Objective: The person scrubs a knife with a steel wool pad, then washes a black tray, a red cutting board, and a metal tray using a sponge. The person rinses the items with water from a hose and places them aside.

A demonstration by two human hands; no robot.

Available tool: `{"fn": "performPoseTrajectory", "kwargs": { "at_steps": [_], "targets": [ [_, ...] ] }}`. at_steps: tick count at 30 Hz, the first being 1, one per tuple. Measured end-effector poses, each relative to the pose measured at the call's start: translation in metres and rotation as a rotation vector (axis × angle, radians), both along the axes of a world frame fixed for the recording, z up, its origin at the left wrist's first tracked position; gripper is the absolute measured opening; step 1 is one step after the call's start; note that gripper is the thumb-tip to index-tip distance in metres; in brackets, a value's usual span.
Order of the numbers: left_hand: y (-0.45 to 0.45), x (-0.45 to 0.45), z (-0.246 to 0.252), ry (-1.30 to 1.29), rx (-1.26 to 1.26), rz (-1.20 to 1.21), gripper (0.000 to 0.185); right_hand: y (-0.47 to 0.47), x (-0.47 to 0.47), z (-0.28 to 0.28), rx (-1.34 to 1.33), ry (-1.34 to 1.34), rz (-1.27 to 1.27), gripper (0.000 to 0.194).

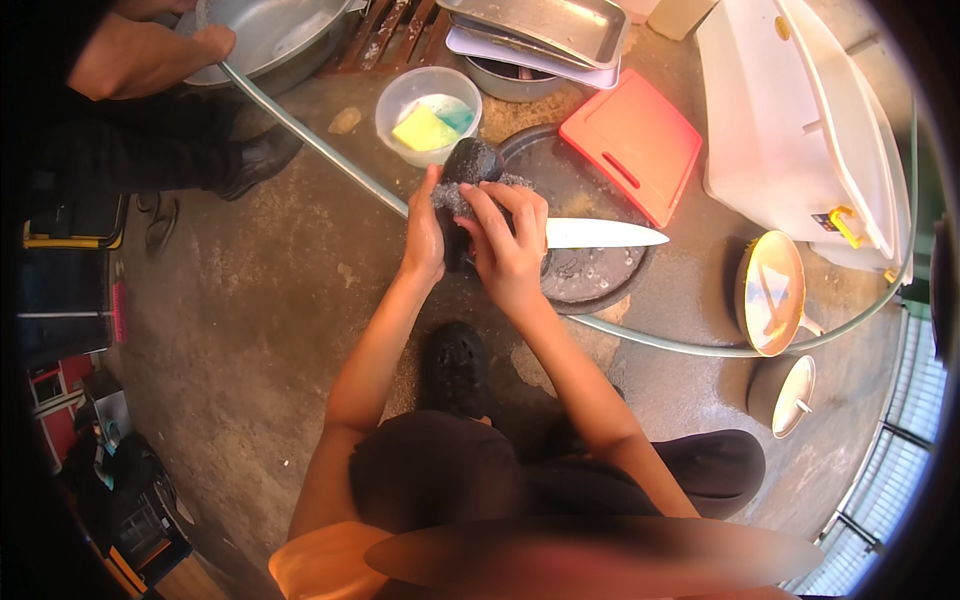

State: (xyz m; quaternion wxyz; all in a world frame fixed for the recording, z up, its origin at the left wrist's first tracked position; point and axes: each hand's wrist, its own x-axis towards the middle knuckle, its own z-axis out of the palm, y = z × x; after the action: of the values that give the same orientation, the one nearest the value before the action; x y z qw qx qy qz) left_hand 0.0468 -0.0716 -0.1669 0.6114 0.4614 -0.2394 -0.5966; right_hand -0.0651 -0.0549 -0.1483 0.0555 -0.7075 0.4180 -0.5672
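My left hand [425, 238] grips a dark, wet, round-ended object [472, 159], perhaps a pestle, along its left side. Against it my right hand [516, 234] presses a grey wire scouring pad [450, 199] with bent fingers. A knife blade [600, 233], bright and pointing right, shows beyond my right hand; its handle is hidden, and I cannot tell whether it is held or lies on the round dark tray [600, 289] below. Just past the dark object stands a clear plastic tub [386, 116] with a yellow sponge [424, 129] and suds.
A red cutting board [637, 142] leans on the tray's far edge. Metal trays [540, 30] are stacked over a pot. A green hose [315, 139] crosses the wet floor. White bins [757, 112] and two lids [772, 292] stand right. A person's arm [142, 56] reaches to a metal basin [300, 37].
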Motion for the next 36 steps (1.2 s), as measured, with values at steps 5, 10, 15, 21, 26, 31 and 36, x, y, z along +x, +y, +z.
{"fn": "performPoseTrajectory", "kwargs": {
  "at_steps": [5,10,15,21,26,31,36],
  "targets": [
    [0.006,0.001,0.008,0.031,-0.02,-0.202,0.053,-0.036,-0.004,0.015,0.064,-0.127,-0.112,0.035],
    [0.003,-0.01,-0.006,0.267,0.086,0.064,0.056,-0.025,0.006,0.013,0.141,-0.118,-0.049,0.033],
    [-0.004,0.012,-0.022,0.552,-0.022,-0.189,0.062,0.017,0.01,-0.013,0.152,0.037,0.1,0.037],
    [-0.015,0.035,-0.025,0.321,0.036,0.081,0.064,0.04,-0.009,-0.053,0.368,-0.188,0.066,0.029],
    [-0.024,0.046,-0.014,0.489,0.04,0.16,0.05,0.032,-0.016,-0.055,0.361,-0.262,-0.005,0.031],
    [-0.015,0.046,-0.01,0.534,0.073,0.053,0.051,0.028,-0.009,-0.029,0.141,-0.201,0.042,0.037],
    [-0.012,0.042,-0.022,0.654,0.137,-0.124,0.052,0.035,0.005,-0.018,0.072,-0.029,0.138,0.039]
  ]
}}
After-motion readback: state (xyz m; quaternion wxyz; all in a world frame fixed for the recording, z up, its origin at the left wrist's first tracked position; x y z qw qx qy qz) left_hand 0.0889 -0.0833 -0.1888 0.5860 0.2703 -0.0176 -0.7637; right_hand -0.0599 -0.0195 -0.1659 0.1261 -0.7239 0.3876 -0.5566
